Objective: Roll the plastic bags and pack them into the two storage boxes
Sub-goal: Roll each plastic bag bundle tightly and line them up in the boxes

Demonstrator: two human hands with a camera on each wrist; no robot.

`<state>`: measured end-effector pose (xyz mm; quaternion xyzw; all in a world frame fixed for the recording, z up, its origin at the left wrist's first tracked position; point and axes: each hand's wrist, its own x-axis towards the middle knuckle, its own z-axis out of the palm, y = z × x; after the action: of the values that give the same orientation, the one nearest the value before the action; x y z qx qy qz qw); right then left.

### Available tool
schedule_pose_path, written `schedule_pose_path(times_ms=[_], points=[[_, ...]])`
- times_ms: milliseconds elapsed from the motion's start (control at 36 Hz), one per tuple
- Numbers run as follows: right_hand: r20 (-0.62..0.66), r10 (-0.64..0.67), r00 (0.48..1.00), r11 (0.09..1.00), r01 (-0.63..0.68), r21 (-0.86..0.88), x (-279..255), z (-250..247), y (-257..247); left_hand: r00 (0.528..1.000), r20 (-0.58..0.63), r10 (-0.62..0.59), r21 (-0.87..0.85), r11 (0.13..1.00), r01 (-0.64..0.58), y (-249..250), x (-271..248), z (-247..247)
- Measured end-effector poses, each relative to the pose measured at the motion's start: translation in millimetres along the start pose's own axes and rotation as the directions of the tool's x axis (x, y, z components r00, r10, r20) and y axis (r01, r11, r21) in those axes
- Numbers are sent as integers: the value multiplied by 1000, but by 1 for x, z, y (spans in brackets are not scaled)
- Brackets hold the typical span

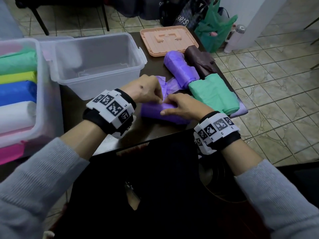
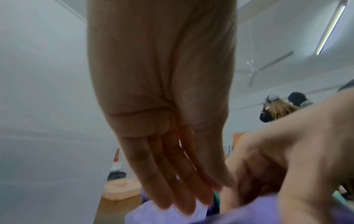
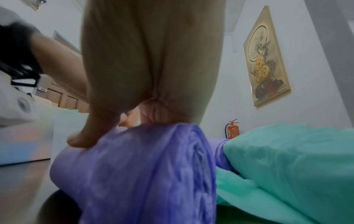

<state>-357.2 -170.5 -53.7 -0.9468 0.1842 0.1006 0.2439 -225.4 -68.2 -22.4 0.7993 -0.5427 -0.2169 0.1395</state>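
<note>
The dark bench (image 1: 110, 138) carries everything. To the left of the fingers, a clear storage box (image 1: 20, 107) is seen packed with rolled bags in green, yellow, blue, white and pink. Just beyond the fingers and slightly left stands a second clear storage box (image 1: 96, 64), with nothing visible inside it. Farther beyond, a peach lid (image 1: 168, 40) lies flat on the bench. To the right of the fingers, a folded green bag (image 1: 214, 94) rests on the bench; beyond it lie a purple roll (image 1: 179, 69) and, beside that, a dark brown roll (image 1: 200, 61).

Directly under the fingers, a partly rolled purple plastic bag (image 1: 160, 114) lies on the bench, its loose end (image 1: 168, 85) crumpled on the far side. The left hand (image 1: 145, 90) is set on the far edge of the roll, its fingers (image 2: 172, 189) held nearly straight and pressed down on the plastic. The right hand (image 1: 183, 107) is laid over the top of the roll, with the thumb (image 3: 84, 136) and curled fingers gripping it.
</note>
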Motion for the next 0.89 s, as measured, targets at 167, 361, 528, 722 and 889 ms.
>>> schedule_pose_path(times_ms=[167,361,528,722,889], points=[[-6,38,999,999,-38,-13,9,4,1,994,84,-71,103,993,62,-7,-16,13],[-219,71,973,996,-58,64,11,14,2,999,-35,-12,140,990,17,-13,-26,32],[-346,-28,938,999,16,-38,-2,26,-5,1000,-6,-26,216,976,27,-14,-25,29],[-294,-126,947,988,92,-127,-18,42,-9,977,191,-94,173,983,61,-17,-20,12],[-259,-63,964,998,56,-31,-17,41,-9,984,159,-74,171,984,46,-18,-17,11]])
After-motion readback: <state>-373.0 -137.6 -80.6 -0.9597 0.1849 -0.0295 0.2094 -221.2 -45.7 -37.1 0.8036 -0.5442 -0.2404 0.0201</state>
